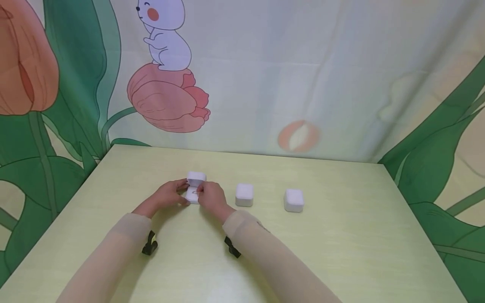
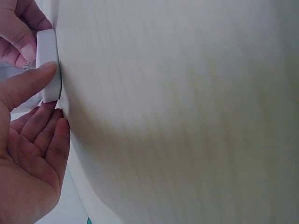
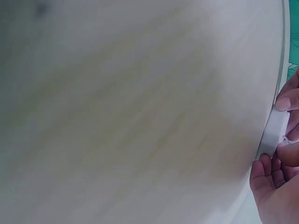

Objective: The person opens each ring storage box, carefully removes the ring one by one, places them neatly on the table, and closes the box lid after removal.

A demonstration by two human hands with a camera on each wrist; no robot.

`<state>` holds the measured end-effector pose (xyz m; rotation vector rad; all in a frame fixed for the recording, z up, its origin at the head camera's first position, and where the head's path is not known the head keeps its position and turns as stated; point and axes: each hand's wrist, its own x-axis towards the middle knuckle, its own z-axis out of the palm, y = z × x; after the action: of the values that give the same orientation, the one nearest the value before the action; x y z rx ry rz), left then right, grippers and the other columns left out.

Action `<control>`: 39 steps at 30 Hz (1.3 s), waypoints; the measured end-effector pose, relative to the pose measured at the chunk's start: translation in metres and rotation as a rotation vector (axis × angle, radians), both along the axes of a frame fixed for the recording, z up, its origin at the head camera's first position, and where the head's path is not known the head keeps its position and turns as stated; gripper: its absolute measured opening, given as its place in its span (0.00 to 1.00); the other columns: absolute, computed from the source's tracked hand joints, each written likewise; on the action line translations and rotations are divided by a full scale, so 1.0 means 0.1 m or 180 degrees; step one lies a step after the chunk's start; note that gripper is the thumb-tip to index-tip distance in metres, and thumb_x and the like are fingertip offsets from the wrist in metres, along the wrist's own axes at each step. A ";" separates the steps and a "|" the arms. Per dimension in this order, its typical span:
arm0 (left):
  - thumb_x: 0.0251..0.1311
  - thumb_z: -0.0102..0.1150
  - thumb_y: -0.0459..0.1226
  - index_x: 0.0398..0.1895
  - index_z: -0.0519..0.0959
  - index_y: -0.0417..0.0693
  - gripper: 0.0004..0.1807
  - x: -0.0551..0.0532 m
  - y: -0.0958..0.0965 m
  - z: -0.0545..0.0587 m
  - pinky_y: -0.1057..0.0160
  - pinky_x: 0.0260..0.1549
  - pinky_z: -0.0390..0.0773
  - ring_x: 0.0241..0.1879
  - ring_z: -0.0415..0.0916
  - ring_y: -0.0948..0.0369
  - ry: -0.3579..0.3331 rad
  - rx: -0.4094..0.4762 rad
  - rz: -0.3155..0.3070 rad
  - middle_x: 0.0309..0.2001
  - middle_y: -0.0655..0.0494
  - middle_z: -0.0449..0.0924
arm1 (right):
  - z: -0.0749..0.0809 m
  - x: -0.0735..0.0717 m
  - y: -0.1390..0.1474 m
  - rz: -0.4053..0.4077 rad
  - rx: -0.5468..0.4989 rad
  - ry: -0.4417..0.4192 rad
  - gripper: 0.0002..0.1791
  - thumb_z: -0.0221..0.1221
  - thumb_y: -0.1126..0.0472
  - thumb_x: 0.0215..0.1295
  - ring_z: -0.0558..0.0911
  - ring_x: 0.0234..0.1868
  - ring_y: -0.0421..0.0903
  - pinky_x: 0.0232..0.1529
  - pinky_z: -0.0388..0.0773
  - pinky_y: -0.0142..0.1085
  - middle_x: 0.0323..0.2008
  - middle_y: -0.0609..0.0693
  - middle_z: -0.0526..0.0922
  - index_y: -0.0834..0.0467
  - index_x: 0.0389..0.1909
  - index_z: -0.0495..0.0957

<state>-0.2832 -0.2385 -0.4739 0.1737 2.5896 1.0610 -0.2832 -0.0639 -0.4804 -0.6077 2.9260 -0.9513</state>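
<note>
A small white ring box (image 1: 192,196) stands on the table with its lid (image 1: 196,177) tipped up at the back. My left hand (image 1: 169,194) grips the box from its left side; in the left wrist view the thumb lies on its front and fingers reach to its side. From the right, my right hand (image 1: 213,198) reaches over the box's base. Between its thumb and forefinger it pinches a small silvery ring (image 2: 26,66), low over the white insert. The right fingers partly hide the ring, and its lower part cannot be seen.
Two more white boxes, lids down, stand to the right: one close by (image 1: 244,195), another farther off (image 1: 294,200). The pale wooden table (image 1: 352,235) ends at a printed curtain (image 1: 242,84) behind. Black wrist straps (image 1: 150,243) hang under both sleeves.
</note>
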 end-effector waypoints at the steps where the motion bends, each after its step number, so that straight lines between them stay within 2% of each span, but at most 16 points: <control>1: 0.59 0.68 0.32 0.78 0.53 0.29 0.48 0.00 0.00 0.00 0.36 0.77 0.56 0.78 0.55 0.37 0.0009 -0.0008 -0.0006 0.75 0.34 0.62 | 0.00 0.00 0.00 0.0000 -0.0010 0.0001 0.10 0.57 0.69 0.64 0.87 0.39 0.49 0.39 0.80 0.30 0.38 0.55 0.91 0.62 0.37 0.87; 11: 0.59 0.68 0.32 0.78 0.53 0.29 0.48 0.02 0.01 0.02 0.35 0.77 0.56 0.78 0.55 0.37 0.0010 -0.0058 0.0008 0.75 0.34 0.62 | -0.05 -0.01 -0.01 -0.0021 -0.0155 -0.0070 0.08 0.57 0.70 0.65 0.85 0.39 0.49 0.41 0.80 0.31 0.39 0.56 0.90 0.63 0.37 0.85; 17: 0.59 0.67 0.32 0.79 0.52 0.29 0.48 0.02 0.01 0.03 0.36 0.78 0.56 0.79 0.55 0.37 -0.0011 -0.0079 0.0018 0.75 0.35 0.62 | -0.05 -0.02 -0.02 -0.0066 -0.0112 -0.0074 0.08 0.59 0.68 0.66 0.87 0.42 0.49 0.43 0.82 0.31 0.39 0.54 0.91 0.62 0.38 0.87; 21: 0.60 0.67 0.33 0.79 0.52 0.30 0.48 0.02 0.00 0.06 0.36 0.78 0.55 0.79 0.54 0.37 -0.0072 -0.0086 -0.0029 0.76 0.35 0.61 | -0.04 -0.01 -0.03 -0.0072 -0.0100 -0.0063 0.07 0.60 0.68 0.66 0.87 0.40 0.49 0.41 0.82 0.30 0.38 0.54 0.91 0.62 0.37 0.87; 27: 0.68 0.59 0.35 0.79 0.48 0.30 0.44 0.00 -0.04 0.08 0.35 0.78 0.52 0.79 0.51 0.35 -0.0210 0.0023 -0.0212 0.77 0.32 0.57 | -0.03 -0.01 -0.04 -0.0057 -0.0012 -0.0056 0.08 0.59 0.69 0.66 0.86 0.38 0.48 0.38 0.80 0.30 0.37 0.54 0.91 0.63 0.36 0.87; 30: 0.70 0.55 0.36 0.79 0.49 0.30 0.41 -0.02 -0.05 0.07 0.35 0.79 0.51 0.79 0.51 0.36 -0.0236 0.0054 -0.0208 0.76 0.32 0.57 | -0.03 -0.02 -0.04 -0.0042 0.0004 -0.0050 0.08 0.59 0.69 0.65 0.86 0.38 0.48 0.37 0.80 0.30 0.36 0.54 0.91 0.63 0.36 0.87; 39: 0.67 0.57 0.34 0.77 0.53 0.27 0.40 0.00 0.00 0.06 0.36 0.77 0.58 0.77 0.58 0.35 -0.0026 0.0006 -0.0121 0.73 0.31 0.62 | -0.03 -0.05 -0.03 -0.0023 -0.0004 -0.0168 0.08 0.58 0.71 0.63 0.85 0.39 0.49 0.39 0.80 0.31 0.37 0.55 0.90 0.63 0.37 0.86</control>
<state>-0.2830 -0.2387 -0.4683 0.2178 2.5676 1.0487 -0.2877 -0.0669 -0.4832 -0.5634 2.8837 -0.9545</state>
